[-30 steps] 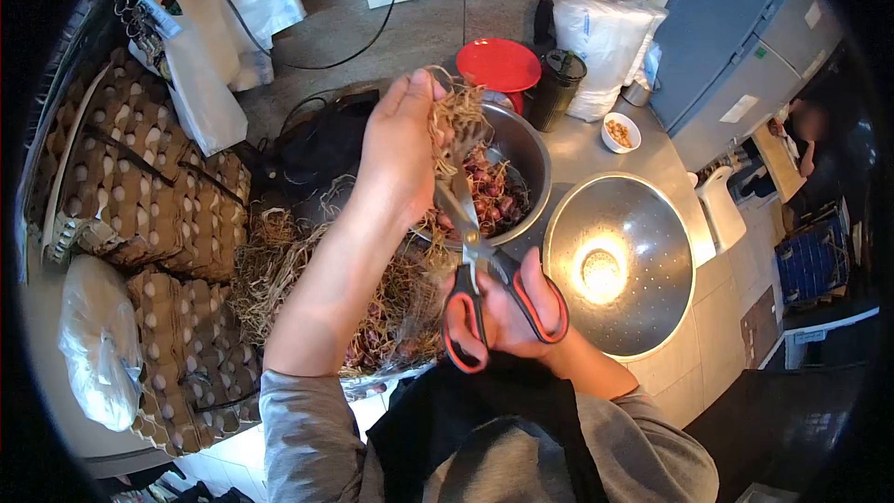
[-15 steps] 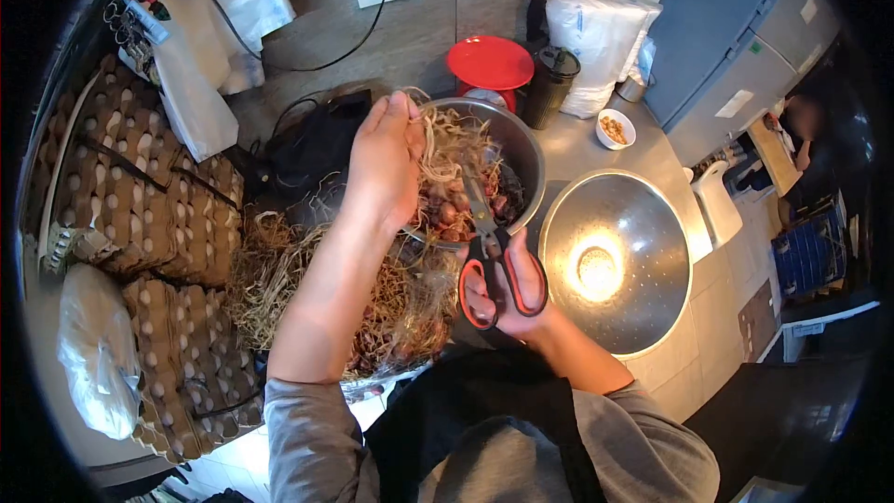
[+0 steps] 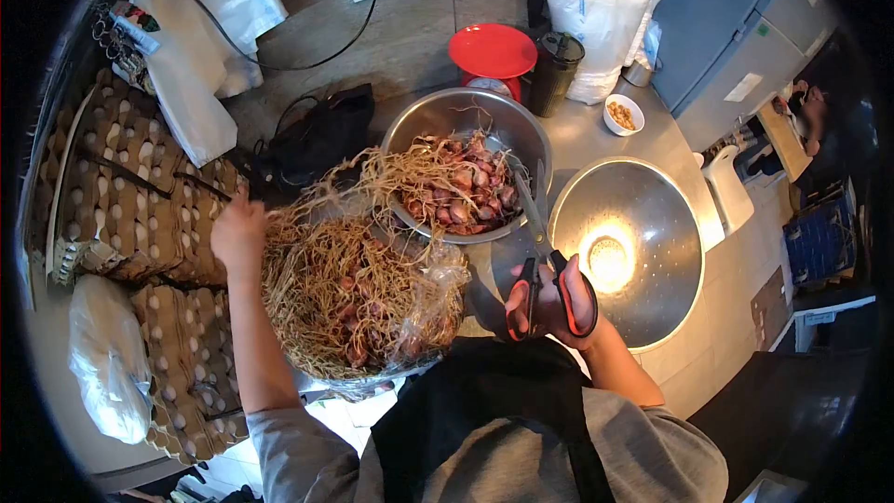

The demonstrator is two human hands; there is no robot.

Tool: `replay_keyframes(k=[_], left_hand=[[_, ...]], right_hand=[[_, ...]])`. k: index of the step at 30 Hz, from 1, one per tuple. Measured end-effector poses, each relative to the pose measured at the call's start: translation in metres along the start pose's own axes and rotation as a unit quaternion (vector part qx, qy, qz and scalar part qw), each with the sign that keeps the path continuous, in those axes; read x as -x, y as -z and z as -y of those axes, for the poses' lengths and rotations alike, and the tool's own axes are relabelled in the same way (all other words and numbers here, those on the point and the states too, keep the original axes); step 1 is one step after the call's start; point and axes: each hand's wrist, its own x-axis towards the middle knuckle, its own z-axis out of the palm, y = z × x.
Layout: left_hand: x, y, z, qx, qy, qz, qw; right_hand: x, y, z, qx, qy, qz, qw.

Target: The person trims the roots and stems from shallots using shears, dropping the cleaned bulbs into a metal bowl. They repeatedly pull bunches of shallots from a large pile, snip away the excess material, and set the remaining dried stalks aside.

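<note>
Black-and-red scissors [image 3: 535,224] are in my right hand [image 3: 559,305], fingers through the handles, blades partly open beside the steel bowl. That bowl [image 3: 545,144] holds red shallots [image 3: 466,188] with dry stalks trailing over its left rim. My left hand [image 3: 240,235] is closed at the left edge of the heap of dried stalks [image 3: 317,293]; what it grips, if anything, is too small to make out. The heap, with some shallots in it, lies in a clear plastic bag [image 3: 433,303].
An empty steel colander [image 3: 689,317] stands on the right. Behind are a red scale [image 3: 492,51], a dark tumbler [image 3: 559,70] and a small white bowl [image 3: 635,130]. Egg trays [image 3: 116,186] are stacked left. Another person [image 3: 812,121] is at the far right.
My left hand has moved left and down, away from the bowl, uncovering the shallots and heap. My right hand and the scissors have shifted right and slightly down.
</note>
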Motion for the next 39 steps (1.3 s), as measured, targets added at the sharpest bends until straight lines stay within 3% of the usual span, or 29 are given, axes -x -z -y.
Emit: replay_keyframes(k=[2,5,8,9,12,14,17,20,25,33,35,36,39], left_hand=[[0.005,-0.003,0.018,-0.109,-0.005,0.042,0.993],[0.018,0.012,-0.012,-0.197,-0.090,-0.024,0.976],[0.019,0.003,-0.080,0.067,-0.185,0.003,0.981],[0.023,-0.002,-0.106,0.151,-0.283,-0.018,0.947],[0.034,-0.033,-0.184,0.192,-0.417,0.037,0.888],[0.040,-0.088,-0.203,0.127,-0.427,0.051,0.894],[0.026,-0.071,-0.212,0.107,-0.386,0.290,0.869],[0.013,-0.060,-0.207,0.201,-0.390,0.271,0.857],[0.004,-0.011,-0.210,0.233,-0.303,0.279,0.881],[0.002,0.035,-0.201,0.337,-0.311,0.352,0.816],[0.011,0.043,-0.196,0.375,-0.311,0.390,0.782],[0.017,0.042,-0.195,0.415,-0.318,0.350,0.777],[0.026,0.044,-0.191,0.367,-0.337,0.366,0.786]], right_hand=[[0.001,-0.001,0.001,0.007,0.004,-0.005,1.000],[-0.002,-0.008,0.004,0.008,0.006,-0.014,1.000],[-0.005,-0.010,0.003,0.010,0.008,-0.004,1.000],[-0.005,-0.012,0.003,0.013,0.006,-0.004,1.000],[-0.001,-0.009,0.002,0.027,0.004,0.017,0.999],[0.003,-0.011,0.003,0.027,0.013,0.041,0.999],[0.013,-0.010,0.002,0.062,0.042,0.045,0.996],[0.018,-0.007,-0.004,0.109,0.018,-0.004,0.994],[0.016,-0.005,-0.014,0.044,-0.032,0.086,0.995],[-0.014,-0.038,-0.001,-0.040,-0.129,0.188,0.973],[-0.030,-0.046,0.003,-0.059,-0.108,0.182,0.976],[-0.038,-0.046,0.002,-0.078,-0.093,0.188,0.975],[-0.055,-0.049,0.002,-0.130,-0.056,0.157,0.977]])
